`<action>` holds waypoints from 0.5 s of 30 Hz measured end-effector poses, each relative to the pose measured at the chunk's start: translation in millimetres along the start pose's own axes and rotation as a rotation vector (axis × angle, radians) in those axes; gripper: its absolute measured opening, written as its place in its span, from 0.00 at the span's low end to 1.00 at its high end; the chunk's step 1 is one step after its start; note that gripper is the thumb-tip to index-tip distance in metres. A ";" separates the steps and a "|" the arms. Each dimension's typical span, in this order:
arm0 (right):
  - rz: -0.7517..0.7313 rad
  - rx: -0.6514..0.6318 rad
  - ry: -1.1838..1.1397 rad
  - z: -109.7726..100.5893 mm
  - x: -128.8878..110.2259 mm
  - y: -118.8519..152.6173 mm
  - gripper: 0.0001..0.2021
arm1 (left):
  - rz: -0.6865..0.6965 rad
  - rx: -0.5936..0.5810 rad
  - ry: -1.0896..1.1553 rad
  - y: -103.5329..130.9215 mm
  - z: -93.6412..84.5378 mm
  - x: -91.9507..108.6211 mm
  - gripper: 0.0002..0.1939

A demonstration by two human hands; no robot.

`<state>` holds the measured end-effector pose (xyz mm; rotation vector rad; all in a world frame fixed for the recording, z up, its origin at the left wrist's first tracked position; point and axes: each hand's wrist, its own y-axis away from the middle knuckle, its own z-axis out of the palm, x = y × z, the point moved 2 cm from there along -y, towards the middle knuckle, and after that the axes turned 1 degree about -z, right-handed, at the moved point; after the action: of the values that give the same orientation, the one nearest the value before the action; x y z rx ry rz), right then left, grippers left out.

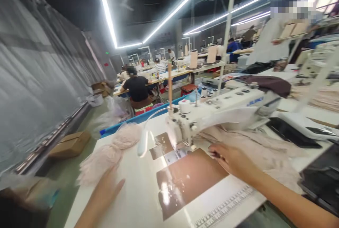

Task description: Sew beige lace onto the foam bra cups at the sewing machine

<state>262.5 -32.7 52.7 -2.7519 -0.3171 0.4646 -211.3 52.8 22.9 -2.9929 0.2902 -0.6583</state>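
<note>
Located on the left of the white table [135, 199]: 1 bundle of pale cloth [102, 161], narrowed near its middle. Noted at its near edge, apparently in contact: the left hand [104, 187], with thumb spread wide of the fingers. Cannot tell, through motion blur, of any grip on the cloth. Located on the right, beneath and in front of the arm of the sewing machine [225, 109]: 1 loose heap of pale cloth [270, 148], rumpled and spread toward the table's right side. Noted at its left border, beside the shiny brown plate [190, 180]: the right hand [226, 155], with fingers bent and close together. Cannot tell of a firm pinch; cannot identify a small dark patch at the fingertips.

Judged as under way, with cloth in 2 separate lots, 1 on each side. Judged as handling rather than stitching at this instant. Cannot separate finished pieces from unfinished, nor count what is left.

Too blurred to make out: the needle. Hidden: the underside of both hands. Cut off by the frame: both forearms and the near end of the ruler strip [225, 207]. Visible farther out: 2 thread cones [194, 59] on a stand; 1 seated co-worker [137, 88] in a dark top, facing away.
</note>
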 end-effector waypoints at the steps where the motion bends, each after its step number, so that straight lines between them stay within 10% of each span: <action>1: 0.093 0.055 0.043 -12.2 18.8 9.0 0.14 | -0.003 -0.056 0.024 8.4 5.8 5.2 0.35; 7: 0.504 -0.014 0.206 -47.6 84.6 45.6 0.17 | 0.044 -0.140 0.119 43.5 33.7 76.1 0.31; 15: 0.337 0.011 0.004 -48.9 87.2 74.2 0.20 | 0.268 -0.313 0.375 75.6 59.4 207.9 0.23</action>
<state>372.1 -91.3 45.5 -2.8016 0.1539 0.5410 -13.9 -60.9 46.5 -2.9986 0.8724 -1.2388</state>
